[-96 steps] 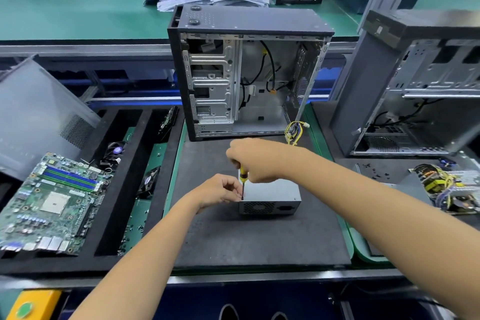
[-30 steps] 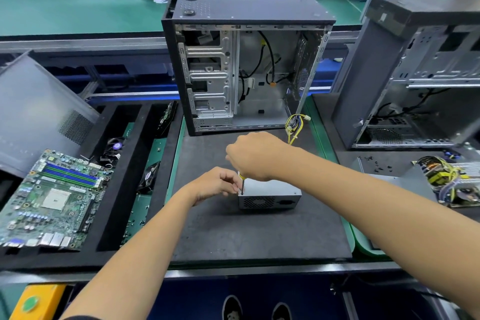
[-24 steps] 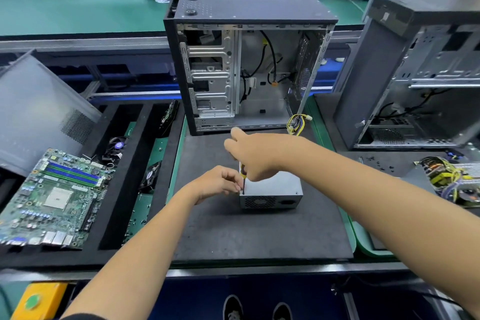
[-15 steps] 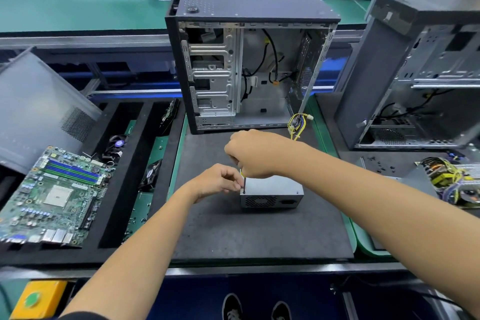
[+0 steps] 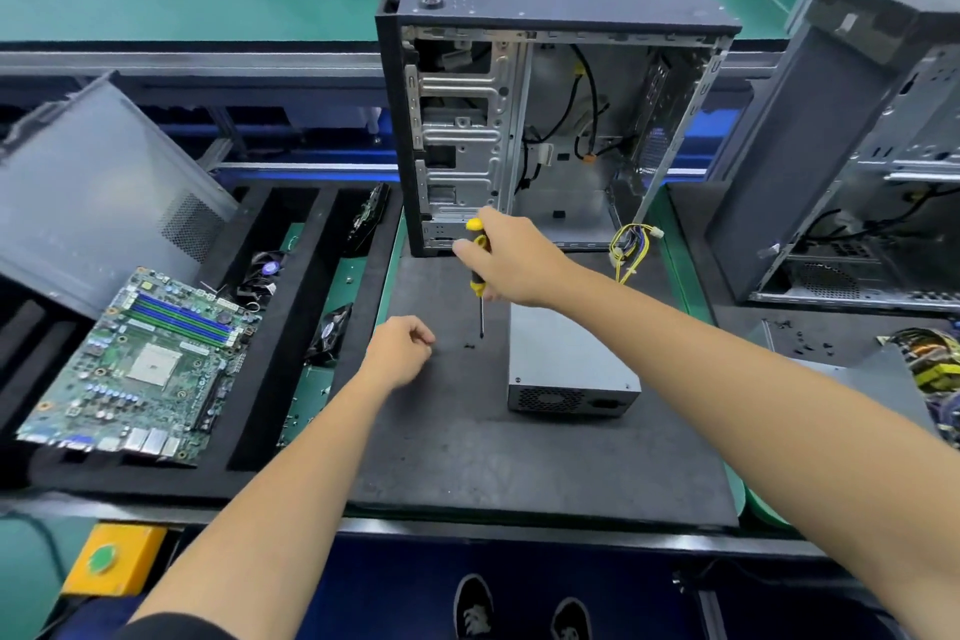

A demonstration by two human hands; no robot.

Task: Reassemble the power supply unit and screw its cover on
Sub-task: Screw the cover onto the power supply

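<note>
The grey power supply unit lies on the black foam mat, its vented end facing me and its cover on. My right hand grips a yellow-and-black screwdriver, held upright to the left of the unit, with the tip just above a small black screw lying on the mat. My left hand hovers left of that screw with loosely curled fingers and nothing visible in it. A bundle of yellow wires trails from behind the unit.
An open black PC case stands behind the mat, a second one at the right. A motherboard and fans lie in the black foam tray at left, under a leaning grey side panel. Loose screws lie at right.
Both hands have left the power supply's left edge. The right hand lifted the screwdriver and moved it left over the mat; the left hand drew back to the left. A screw now shows on the mat.
</note>
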